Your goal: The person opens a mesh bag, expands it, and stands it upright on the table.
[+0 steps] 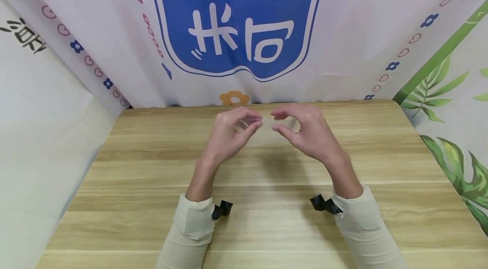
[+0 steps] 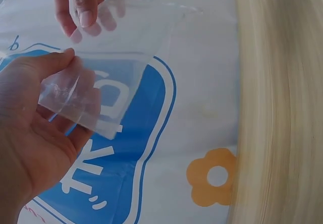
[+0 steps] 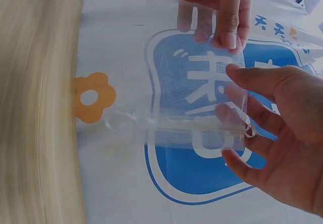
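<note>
A see-through drawstring pouch (image 3: 176, 90) with a whitish band and a small cord loop hangs upright between my hands. It shows only faintly in the head view. My left hand (image 1: 228, 133) holds one top corner, thumb on the near face and fingers behind. My right hand (image 1: 309, 131) grips the other top corner the same way, its fingertips showing through the sheer material in the right wrist view. The two thumbs point toward each other, a short gap apart. Light sleeves (image 1: 194, 222) cover both forearms.
Beneath the hands is a wood-grain table (image 1: 133, 184). Behind its far edge hangs a white cloth (image 1: 354, 40) with a blue printed panel (image 1: 240, 59) and an orange flower. Black wrist mounts (image 1: 222, 209) stick inward from the cuffs. Leaf-patterned cloth (image 1: 457, 167) lines the right side.
</note>
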### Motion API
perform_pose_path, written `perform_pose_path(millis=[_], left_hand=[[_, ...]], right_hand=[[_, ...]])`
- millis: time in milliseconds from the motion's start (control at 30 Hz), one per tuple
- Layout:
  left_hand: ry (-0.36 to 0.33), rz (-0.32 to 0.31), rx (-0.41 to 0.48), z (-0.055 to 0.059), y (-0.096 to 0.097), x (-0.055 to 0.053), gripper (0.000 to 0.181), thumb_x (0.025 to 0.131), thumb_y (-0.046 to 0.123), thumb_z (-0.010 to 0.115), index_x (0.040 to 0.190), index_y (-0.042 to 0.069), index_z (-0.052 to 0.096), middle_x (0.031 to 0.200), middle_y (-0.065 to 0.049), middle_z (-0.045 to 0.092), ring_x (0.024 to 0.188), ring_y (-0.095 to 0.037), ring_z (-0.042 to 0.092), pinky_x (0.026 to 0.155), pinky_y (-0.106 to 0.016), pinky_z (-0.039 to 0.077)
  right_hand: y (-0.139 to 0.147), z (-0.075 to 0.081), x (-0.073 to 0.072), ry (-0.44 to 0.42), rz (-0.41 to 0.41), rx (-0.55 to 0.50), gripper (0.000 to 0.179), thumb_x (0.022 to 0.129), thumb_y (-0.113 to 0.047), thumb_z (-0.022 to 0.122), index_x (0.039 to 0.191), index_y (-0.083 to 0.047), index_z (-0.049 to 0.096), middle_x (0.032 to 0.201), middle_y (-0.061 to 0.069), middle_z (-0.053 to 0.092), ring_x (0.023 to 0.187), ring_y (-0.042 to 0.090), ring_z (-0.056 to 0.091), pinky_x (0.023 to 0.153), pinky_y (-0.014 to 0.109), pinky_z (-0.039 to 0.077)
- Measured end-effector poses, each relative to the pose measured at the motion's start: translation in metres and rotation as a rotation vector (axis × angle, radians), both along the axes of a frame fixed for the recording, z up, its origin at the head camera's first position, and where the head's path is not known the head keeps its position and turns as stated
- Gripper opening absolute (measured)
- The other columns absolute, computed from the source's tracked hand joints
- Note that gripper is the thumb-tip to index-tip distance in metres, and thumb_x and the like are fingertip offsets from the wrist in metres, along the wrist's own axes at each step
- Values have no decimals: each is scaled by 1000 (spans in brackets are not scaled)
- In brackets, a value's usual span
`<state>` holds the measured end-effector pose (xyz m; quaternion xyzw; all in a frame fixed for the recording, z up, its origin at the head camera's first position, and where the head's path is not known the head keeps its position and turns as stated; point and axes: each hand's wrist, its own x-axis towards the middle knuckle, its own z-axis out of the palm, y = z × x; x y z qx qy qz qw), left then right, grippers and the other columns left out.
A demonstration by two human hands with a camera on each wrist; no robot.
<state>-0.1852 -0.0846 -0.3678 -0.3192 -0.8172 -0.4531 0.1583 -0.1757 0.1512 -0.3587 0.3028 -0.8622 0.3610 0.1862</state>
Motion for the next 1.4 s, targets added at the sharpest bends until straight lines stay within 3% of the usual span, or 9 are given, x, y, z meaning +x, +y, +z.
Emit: perform_pose_path(millis=[200, 467, 733, 833, 1133, 1400], left_hand=[[-18, -12, 40, 0, 1, 0, 15, 98, 6, 78, 111, -1, 77, 100, -14, 82, 85, -23, 79, 70, -36, 67], [-37, 46, 79, 0, -5, -1, 30, 96, 7, 80, 124, -1, 73, 96, -16, 79, 81, -23, 74, 71, -33, 65], [-61, 54, 100, 1, -9, -1, 16, 97, 4, 78, 112, -2, 75, 96, -15, 79, 83, -24, 75, 73, -28, 64], [-61, 55, 105, 1, -9, -1, 13, 98, 3, 77, 109, -2, 76, 97, -15, 79, 83, -23, 74, 74, -27, 64], [-44, 23, 54, 0, -2, -1, 9, 98, 3, 77, 106, 0, 79, 96, -12, 80, 82, -19, 73, 73, -31, 66], [-43, -12, -20, -2, 4, 0, 9, 99, 5, 76, 106, 1, 80, 98, -10, 80, 79, -16, 72, 74, -30, 66]], right_hand=[[-1, 0, 1, -35, 21, 7, 19, 92, -9, 85, 110, -6, 81, 97, 5, 82, 88, 17, 78, 87, 41, 64], [9, 1, 0, -78, -26, -55, 12, 93, -6, 83, 105, -7, 82, 98, 4, 83, 87, 17, 79, 77, 35, 62], [19, 1, -3, -116, -70, -153, 7, 95, -6, 81, 102, -7, 82, 97, 8, 83, 86, 21, 79, 76, 11, 55], [21, 2, -2, -139, -78, -132, 7, 96, -9, 81, 103, -8, 82, 97, 6, 83, 86, 19, 77, 76, 14, 55], [19, 5, -1, -201, -46, -26, 16, 97, -13, 81, 112, -10, 80, 100, 2, 81, 93, 16, 76, 84, 38, 60], [11, 2, 0, -216, -4, -47, 13, 96, -13, 82, 109, -10, 81, 99, 2, 82, 92, 16, 76, 80, 38, 61]])
